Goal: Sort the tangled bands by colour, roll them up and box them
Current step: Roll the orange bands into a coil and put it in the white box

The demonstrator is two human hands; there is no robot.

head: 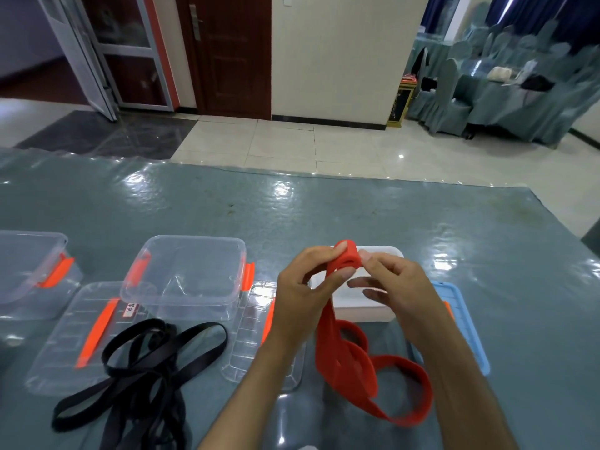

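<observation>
Two hands: I see both raised above the white box (360, 308), together at the small roll of the red band (345, 261).
Left hand (303, 287): thumb and fingers pinch the roll from its left side.
Right hand (389, 282): fingertips touch the roll's right side, other fingers lie straight and relaxed.
Red band: rolled end is above the white box; the loose part hangs down and lies in loops on the table (324, 206) in front of this box.
Black bands (143, 362): a tangled pile left of the white box, nearer to me.
Clear box (185, 277): left of the white box, open.
Blue lid (461, 323): just right of the white box, flat on the table.
</observation>
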